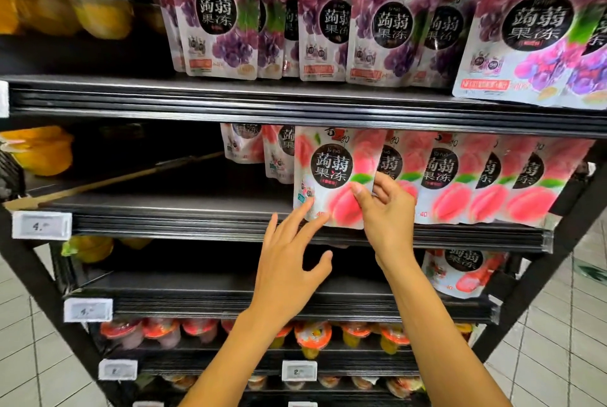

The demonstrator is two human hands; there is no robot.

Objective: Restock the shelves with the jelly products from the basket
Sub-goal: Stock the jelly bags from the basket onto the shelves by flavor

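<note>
The peach jelly pouch (331, 173) stands at the front edge of the middle shelf (164, 209), at the left end of a row of like pouches (476, 183) that runs off to its 3 o'clock. The right hand (384, 209) has its grip pinching the pouch's right edge, thumb on the front and fingers behind. The left hand (289, 262), at the pouch's 7 o'clock, has its grip spread, with fingertips touching the lower left corner.

The task looks roughly midway. The grape pouches (377, 19) on the shelf at 12 o'clock stand packed across. The peach row is dense on the right, but bare shelf board shows at the held pouch's 9 o'clock. The shelf below shows a single red pouch (460, 272) at 4 o'clock. The basket is out of view, so how much stock remains cannot be told.
</note>
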